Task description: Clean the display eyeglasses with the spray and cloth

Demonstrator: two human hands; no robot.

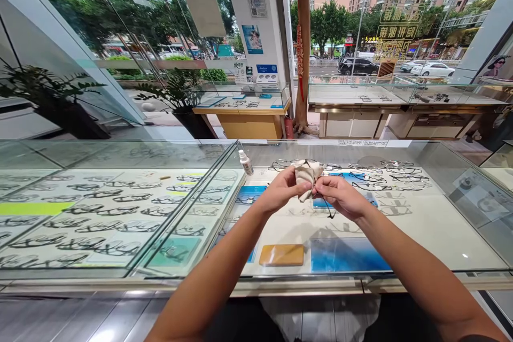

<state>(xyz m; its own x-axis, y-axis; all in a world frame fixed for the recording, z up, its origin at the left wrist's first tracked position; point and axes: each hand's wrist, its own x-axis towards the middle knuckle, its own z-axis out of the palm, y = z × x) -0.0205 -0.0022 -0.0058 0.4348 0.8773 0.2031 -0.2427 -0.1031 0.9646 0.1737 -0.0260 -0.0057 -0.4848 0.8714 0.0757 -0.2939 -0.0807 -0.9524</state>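
Note:
Above the glass counter, my left hand (282, 191) pinches a crumpled light cloth (308, 175) wrapped around part of a pair of glasses. Close by on the right, my right hand (341, 195) has its fingers closed on the dark thin frame of the glasses (329, 209), whose temple hangs down between the hands. The cloth hides most of the lenses. A small white spray bottle (246, 163) stands on the counter to the left of my left hand.
The glass display counter (425, 224) holds rows of eyeglasses. A tan case (281, 255) and a blue panel (347, 254) lie near its front edge. Beyond are a wooden post (303, 43), potted plants (182, 91) and more display cases.

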